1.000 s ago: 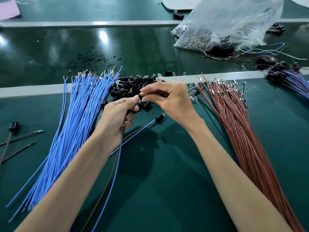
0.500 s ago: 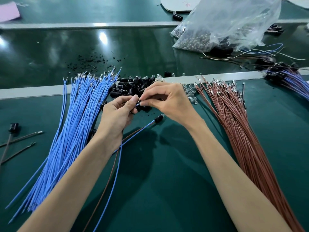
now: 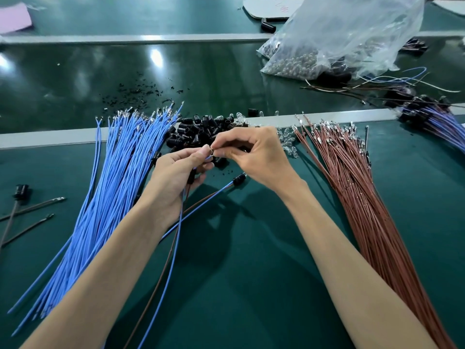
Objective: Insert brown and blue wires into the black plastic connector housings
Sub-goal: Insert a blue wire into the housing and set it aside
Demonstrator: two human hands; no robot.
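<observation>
Seen from above, a person's two bare forearms reach out over a green table (image 3: 251, 285). The left hand (image 3: 176, 170) has its fingers curled, thumb and forefinger pinching the upper end of a blue wire (image 3: 173, 260). A brown wire (image 3: 161, 275) trails down beside it towards the viewer. Lower in the same hand, a black housing (image 3: 191, 176) sits on these wires against the curled fingers. The right hand (image 3: 254, 154) meets the left fingertip to fingertip. Its thumb and forefinger are closed on the small metal tip of the blue wire and its other fingers are folded under. Just behind the hands lies a pile of black housings (image 3: 198, 132), loose on the table, with a few small clear bulbs (image 3: 286, 142) to its right. To the left a thick bundle of blue wires (image 3: 120, 172) fans across the table, and to the right lies a bundle of brown wires (image 3: 357, 187), metal tips pointing away. Just below the right hand rests a finished piece (image 3: 238, 179), a housing with a blue and a brown wire in it. At the far right, a crumpled clear plastic bag (image 3: 352, 34) lies on its side, holding many small shiny round pieces (image 3: 289, 64) and some dark parts too blurred to identify. Beside it lies a bunch of wired housings (image 3: 432, 114).
</observation>
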